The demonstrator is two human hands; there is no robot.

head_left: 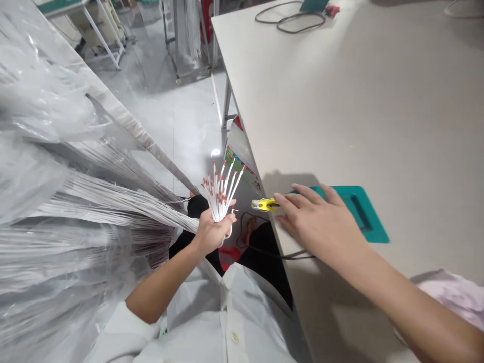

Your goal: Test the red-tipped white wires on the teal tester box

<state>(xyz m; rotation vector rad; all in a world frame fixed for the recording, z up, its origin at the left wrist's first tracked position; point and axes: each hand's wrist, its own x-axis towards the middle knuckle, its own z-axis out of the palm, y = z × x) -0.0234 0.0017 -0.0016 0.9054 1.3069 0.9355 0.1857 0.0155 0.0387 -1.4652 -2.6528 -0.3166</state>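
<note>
My left hand [214,232] is closed around a bundle of white wires [221,199], whose red-tipped ends fan out above my fist. The wires run back to the left into a large mass of long strands. My right hand [317,217] lies palm down over a teal flat base [372,217] with a dark slot, at the table's near-left edge. Its fingers are stretched and somewhat apart. A yellow clip-like piece [265,204] with a pale tip projects past the table edge beside my index finger and thumb; my hand hides its other end.
The pale table [340,101] fills the right side. At its far end lie a looped black cable [298,22] and a red-tipped piece [333,11]. Plastic-covered wire bundles [75,201] hang over a rail at left. Pinkish cloth [449,297] lies at lower right.
</note>
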